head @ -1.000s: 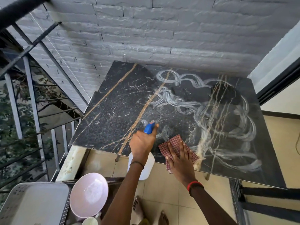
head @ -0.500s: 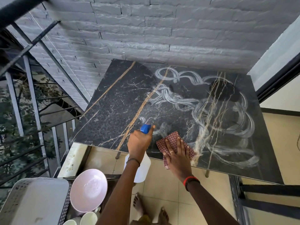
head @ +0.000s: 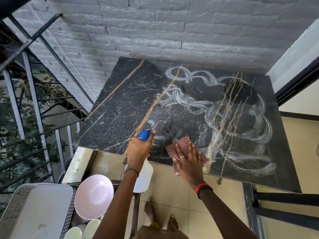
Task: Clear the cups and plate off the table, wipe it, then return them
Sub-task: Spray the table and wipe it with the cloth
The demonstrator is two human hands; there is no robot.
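Head view: a limp red-checked cloth [head: 182, 147], likely best palmed flat, is being pressed at the black marble table [head: 120, 111]'s near edge by spread fingers [head: 189, 150] of the right hand [head: 189, 163], a white plastic spray bottle [head: 144, 178] being gripped by the left hand [head: 138, 150].

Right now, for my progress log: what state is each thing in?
Table: no dishes on it, white streaks on its right part.
Cloth: at the near edge, pressed flat by the right hand.
Spray bottle: gripped by the left hand.
Plate: off the table, tilted.
Cups: off the table, beside the plate.
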